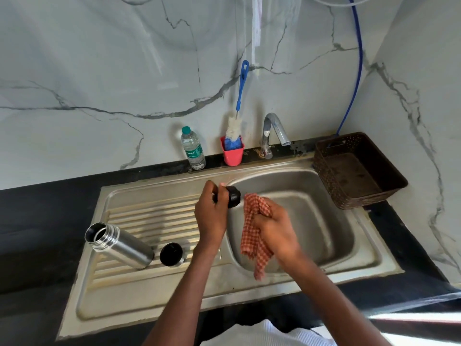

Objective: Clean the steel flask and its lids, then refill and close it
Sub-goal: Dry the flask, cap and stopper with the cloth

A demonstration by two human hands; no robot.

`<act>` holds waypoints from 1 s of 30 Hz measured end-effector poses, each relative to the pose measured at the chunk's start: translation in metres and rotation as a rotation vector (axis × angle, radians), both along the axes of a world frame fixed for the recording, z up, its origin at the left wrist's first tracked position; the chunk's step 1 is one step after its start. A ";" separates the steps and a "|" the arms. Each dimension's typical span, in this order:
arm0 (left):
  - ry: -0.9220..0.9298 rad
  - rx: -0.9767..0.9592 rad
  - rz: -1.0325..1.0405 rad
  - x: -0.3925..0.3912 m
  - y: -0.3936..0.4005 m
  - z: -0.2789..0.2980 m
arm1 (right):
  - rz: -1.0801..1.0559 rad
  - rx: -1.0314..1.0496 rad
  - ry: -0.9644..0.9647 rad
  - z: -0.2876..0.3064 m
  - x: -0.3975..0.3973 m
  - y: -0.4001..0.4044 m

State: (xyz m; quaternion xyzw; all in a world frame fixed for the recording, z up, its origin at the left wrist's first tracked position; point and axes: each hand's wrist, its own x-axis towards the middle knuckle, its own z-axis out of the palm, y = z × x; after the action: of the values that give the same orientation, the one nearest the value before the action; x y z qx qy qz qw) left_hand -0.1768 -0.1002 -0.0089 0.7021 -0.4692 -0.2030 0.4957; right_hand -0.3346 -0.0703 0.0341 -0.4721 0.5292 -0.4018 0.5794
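The open steel flask (119, 244) stands uncapped on the ribbed drainboard (154, 216) at the left. A steel lid with a black inside (171, 254) sits mouth-up just right of it. My left hand (212, 216) grips a black lid (233, 196) and holds it over the left rim of the sink basin (324, 221). My right hand (277, 228) clutches a red checked cloth (254, 236), whose top end is right beside the black lid while the rest hangs down into the basin.
A water bottle (193, 148), a pink cup (232, 154) holding a blue-handled bottle brush (235, 126), and the tap (273, 132) line the back wall. A brown perforated basket (359, 171) sits right of the sink. A blue hose (358, 71) runs down the wall.
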 end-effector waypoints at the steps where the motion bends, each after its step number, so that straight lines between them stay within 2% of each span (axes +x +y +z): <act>1: 0.232 0.050 0.016 -0.003 0.000 0.000 | -0.023 -0.221 0.222 -0.004 0.002 -0.001; 2: 0.450 0.111 0.010 -0.007 0.001 0.000 | 0.000 -0.404 0.434 -0.007 0.004 -0.003; 4: 0.759 0.260 -0.009 -0.016 0.005 0.007 | 0.066 -0.587 0.740 -0.013 0.008 -0.003; 6: 0.887 0.366 -0.008 -0.020 0.009 0.014 | 0.073 -0.604 0.815 -0.021 0.007 0.001; 9: 0.945 0.412 -0.028 -0.018 0.010 0.013 | 0.062 -0.598 0.757 -0.027 0.002 0.011; 11: 0.978 0.454 -0.073 -0.020 0.010 0.012 | 0.015 -0.461 0.512 -0.022 0.000 0.003; 13: 1.001 0.471 -0.102 -0.024 0.011 0.011 | 0.009 -0.338 0.400 -0.018 -0.001 -0.007; 18: 0.928 0.489 -0.092 -0.025 0.006 0.012 | 0.130 -0.555 0.819 -0.010 0.004 0.005; 22: 0.856 0.490 -0.139 -0.024 0.004 0.016 | 0.166 -0.521 0.839 0.002 0.003 -0.022; 24: 0.987 0.538 -0.124 -0.022 0.000 0.017 | 0.181 -0.558 0.938 0.005 0.007 -0.020; 27: 1.341 0.654 -0.110 -0.018 -0.010 0.026 | 0.212 -0.647 1.038 0.002 0.016 0.002; 30: 1.364 0.698 -0.106 -0.013 -0.014 0.032 | 0.206 -0.598 0.981 -0.006 0.014 -0.009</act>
State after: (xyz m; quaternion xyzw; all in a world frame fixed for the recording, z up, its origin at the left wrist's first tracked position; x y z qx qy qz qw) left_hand -0.1898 -0.1139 0.0229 0.5139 -0.0012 -0.7510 0.4145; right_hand -0.3203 -0.0788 0.0280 -0.7951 0.5506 -0.2097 0.1439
